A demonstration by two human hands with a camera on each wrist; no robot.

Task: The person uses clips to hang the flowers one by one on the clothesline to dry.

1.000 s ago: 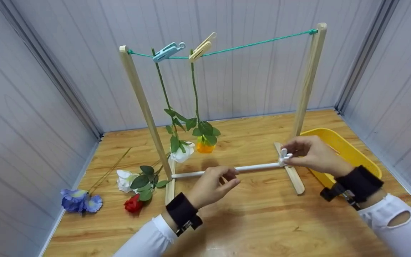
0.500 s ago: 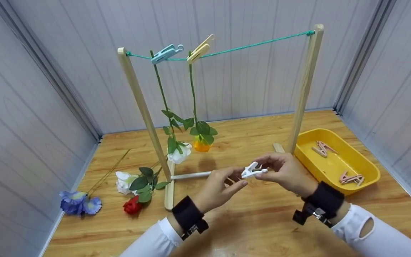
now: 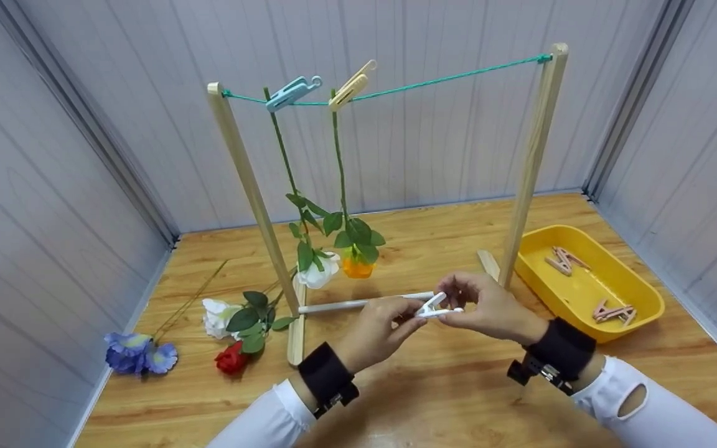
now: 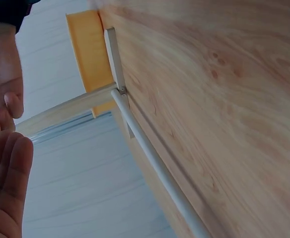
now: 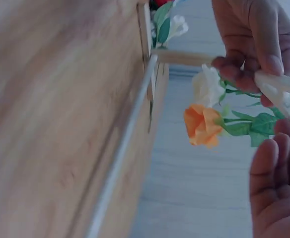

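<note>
A white clothespin (image 3: 436, 306) is between my two hands, low in front of the rack in the head view. My left hand (image 3: 377, 333) pinches its nose end with thumb and fingers. At the handle end, my right hand (image 3: 489, 309) holds it with thumb and fingertips. The right wrist view shows the clothespin (image 5: 279, 87) close up, its far part cut off by the frame. Behind the hands, a white rose (image 3: 318, 270) and an orange rose (image 3: 357, 266) hang upside down from a green cord (image 3: 445, 78), held by a blue clothespin (image 3: 294, 93) and a yellow clothespin (image 3: 351, 88).
Wooden posts (image 3: 536, 155) and a white crossbar (image 3: 340, 305) form the rack. At right, a yellow basket (image 3: 582, 292) contains pink clothespins (image 3: 613, 312). On the table's left lie a purple flower (image 3: 140, 353), another white rose (image 3: 218, 317) and a red rose (image 3: 232, 358).
My right hand has moved left from beside the right post, bringing the white clothespin to my left hand. My left hand, earlier holding nothing, now pinches the clothespin's nose end.
</note>
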